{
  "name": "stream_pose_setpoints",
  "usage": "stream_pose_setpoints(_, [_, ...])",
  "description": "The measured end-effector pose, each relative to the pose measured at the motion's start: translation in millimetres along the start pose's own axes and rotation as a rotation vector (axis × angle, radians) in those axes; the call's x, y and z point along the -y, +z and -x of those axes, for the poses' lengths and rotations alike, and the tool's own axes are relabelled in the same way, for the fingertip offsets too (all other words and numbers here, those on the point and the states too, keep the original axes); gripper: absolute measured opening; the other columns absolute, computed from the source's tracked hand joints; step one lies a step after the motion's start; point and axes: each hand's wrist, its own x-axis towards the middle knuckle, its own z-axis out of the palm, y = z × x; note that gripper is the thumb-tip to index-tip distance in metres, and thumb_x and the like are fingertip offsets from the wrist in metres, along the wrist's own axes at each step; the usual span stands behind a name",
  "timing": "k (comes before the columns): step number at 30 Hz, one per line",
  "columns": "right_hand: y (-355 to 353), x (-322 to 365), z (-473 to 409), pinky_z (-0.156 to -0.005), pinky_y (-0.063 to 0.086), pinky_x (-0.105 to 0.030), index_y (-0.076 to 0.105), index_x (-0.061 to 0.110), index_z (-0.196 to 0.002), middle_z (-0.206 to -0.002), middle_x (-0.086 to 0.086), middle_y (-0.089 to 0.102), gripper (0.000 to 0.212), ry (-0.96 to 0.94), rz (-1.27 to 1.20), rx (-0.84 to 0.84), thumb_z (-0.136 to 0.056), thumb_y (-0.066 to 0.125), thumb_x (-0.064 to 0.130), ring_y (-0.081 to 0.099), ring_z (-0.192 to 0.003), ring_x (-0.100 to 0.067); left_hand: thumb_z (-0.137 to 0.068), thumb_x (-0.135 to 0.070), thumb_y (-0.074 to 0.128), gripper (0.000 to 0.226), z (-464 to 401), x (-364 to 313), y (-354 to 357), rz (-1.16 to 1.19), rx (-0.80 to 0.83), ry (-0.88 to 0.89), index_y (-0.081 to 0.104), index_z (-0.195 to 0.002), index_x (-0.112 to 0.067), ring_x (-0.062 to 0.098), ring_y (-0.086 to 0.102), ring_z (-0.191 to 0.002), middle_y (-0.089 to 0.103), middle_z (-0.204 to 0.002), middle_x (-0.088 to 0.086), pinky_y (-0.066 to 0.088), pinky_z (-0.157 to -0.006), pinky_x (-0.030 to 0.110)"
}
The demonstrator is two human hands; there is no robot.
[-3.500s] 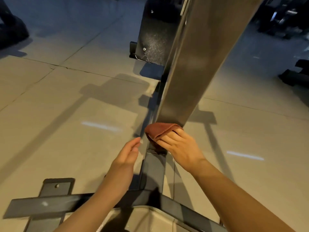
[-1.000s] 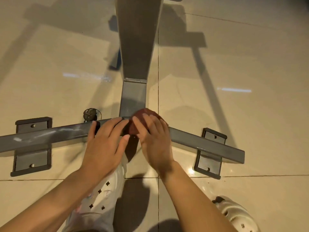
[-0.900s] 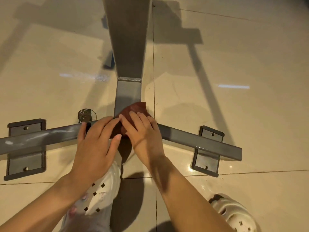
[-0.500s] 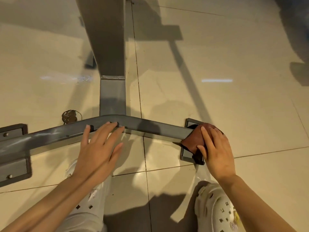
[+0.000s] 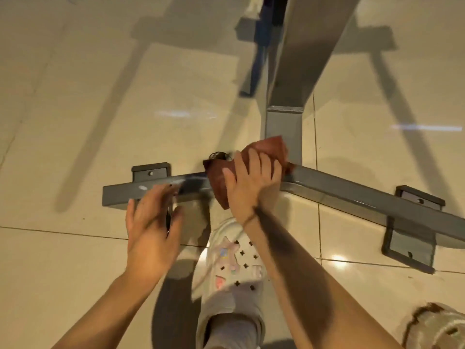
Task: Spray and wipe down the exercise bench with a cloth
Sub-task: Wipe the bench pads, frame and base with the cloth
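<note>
At the junction where the upright post meets the floor crossbar of the bench frame, your right hand now presses the reddish-brown cloth down over the bar, fingers spread across it and the thumb tucked along its near side. Half a second ago that same hand and cloth were out at the mounting plate on the right end of the crossbar; they have since swept back along the bar to the junction and slightly past it toward the left end. That suggests you have covered the right half of the crossbar and are starting on the left half.

Your left hand sits just left of the cloth, fingers loosely extended, fingertips touching the top of the crossbar and holding nothing; it has shifted further from the junction than before, clearing the path. It is motion-blurred, so finer detail of its contact is unclear.

Behind the crossbar, just beyond the cloth, a small dark round object lies on the floor; what it is cannot be told. Below the junction your white clog shows a few small coloured charms, but no readable brand, label or lettering appears anywhere on the frame, cloth or shoe. No spray bottle is in view.
</note>
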Motion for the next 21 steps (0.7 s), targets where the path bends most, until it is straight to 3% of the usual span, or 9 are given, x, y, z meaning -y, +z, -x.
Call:
stream_pose_setpoints(5, [18,105,42,-0.111,-0.004,-0.066,0.011,0.032,-0.155,-0.161,-0.017,0.015,0.056,-0.253,0.059,0.243,-0.101,0.015,0.044,0.010,-0.144,-0.051,-0.094,-0.037,0.037,0.052,-10,37,-17,0.108,-0.166,-0.357,0.045,-0.138,-0.010,0.029,0.037,-0.134,0.044,-0.143,0.014,0.029,-0.111,0.052])
stream_pose_setpoints(7, [17,102,41,-0.111,-0.007,-0.065,-0.001,0.034,-0.154,-0.162,-0.013,-0.006,0.058,-0.424,0.168,0.350,-0.103,0.024,0.043,-0.002,-0.145,-0.047,-0.098,-0.034,0.040,0.051,-12,49,-22,0.150,-0.170,-0.416,0.040,-0.143,-0.010,0.028,0.033,-0.138,0.039,-0.148,0.014,0.026,-0.115,0.048])
stream_pose_setpoints(8, [16,89,34,-0.112,-0.004,-0.062,-0.003,0.036,-0.154,-0.163,-0.010,-0.007,0.063,-0.504,0.205,0.342,-0.103,0.032,0.042,0.001,-0.146,-0.044,-0.101,-0.030,0.043,0.048,-11,54,-24,0.135,-0.151,-0.407,0.038,-0.145,-0.011,0.027,0.031,-0.139,0.037,-0.150,0.014,0.024,-0.117,0.044])
stream_pose_setpoints(10, [7,51,18,-0.113,0.009,-0.055,0.001,0.037,-0.154,-0.162,-0.009,0.010,0.072,-0.591,0.283,0.300,-0.098,0.047,0.042,0.017,-0.144,-0.039,-0.101,-0.024,0.046,0.049,-9,59,-28,0.135,-0.124,-0.397,0.035,-0.148,-0.014,0.024,0.027,-0.142,0.031,-0.155,0.011,0.020,-0.113,0.029])
stream_pose_setpoints(12, [-4,5,5,-0.107,0.029,-0.053,0.022,0.032,-0.153,-0.150,-0.011,0.038,0.071,-0.536,0.293,0.219,-0.092,0.059,0.039,0.039,-0.132,-0.036,-0.102,-0.023,0.045,0.050,-6,58,-31,0.231,-0.113,-0.453,0.032,-0.149,-0.017,0.018,0.027,-0.142,0.030,-0.156,0.005,0.021,-0.101,0.014])
stream_pose_setpoints(14, [-17,-43,1,-0.102,0.038,-0.056,0.029,0.032,-0.149,-0.142,-0.010,0.049,0.060,-0.451,0.309,0.147,-0.095,0.053,0.038,0.048,-0.126,-0.037,-0.102,-0.020,0.044,0.050,-2,56,-32,0.359,-0.109,-0.502,0.031,-0.150,-0.020,0.012,0.030,-0.139,0.034,-0.153,-0.004,0.021,-0.094,0.006])
stream_pose_setpoints(17, [-28,-67,2,-0.103,0.036,-0.061,0.028,0.033,-0.151,-0.148,-0.012,0.045,0.052,-0.345,0.354,0.190,-0.101,0.038,0.041,0.043,-0.132,-0.042,-0.103,-0.018,0.042,0.050,1,62,-36,0.499,-0.097,-0.540,0.031,-0.150,-0.027,-0.001,0.032,-0.131,0.037,-0.144,-0.018,0.022,-0.100,0.011])
stream_pose_setpoints(19, [-24,-44,2,-0.103,0.034,-0.062,0.030,0.032,-0.152,-0.148,-0.011,0.044,0.056,-0.351,0.365,0.198,-0.098,0.042,0.041,0.042,-0.132,-0.044,-0.103,-0.018,0.041,0.048,0,71,-38,0.591,-0.098,-0.584,0.032,-0.149,-0.030,-0.001,0.034,-0.128,0.039,-0.138,-0.021,0.024,-0.106,0.017])
stream_pose_setpoints(21, [-16,-6,4,-0.096,0.040,-0.060,0.030,0.029,-0.151,-0.142,-0.011,0.047,0.062,-0.489,0.375,0.159,-0.094,0.055,0.036,0.048,-0.122,-0.042,-0.104,-0.017,0.040,0.047,-1,77,-40,0.665,-0.108,-0.604,0.033,-0.148,-0.030,0.001,0.038,-0.130,0.043,-0.138,-0.018,0.026,-0.111,0.022])
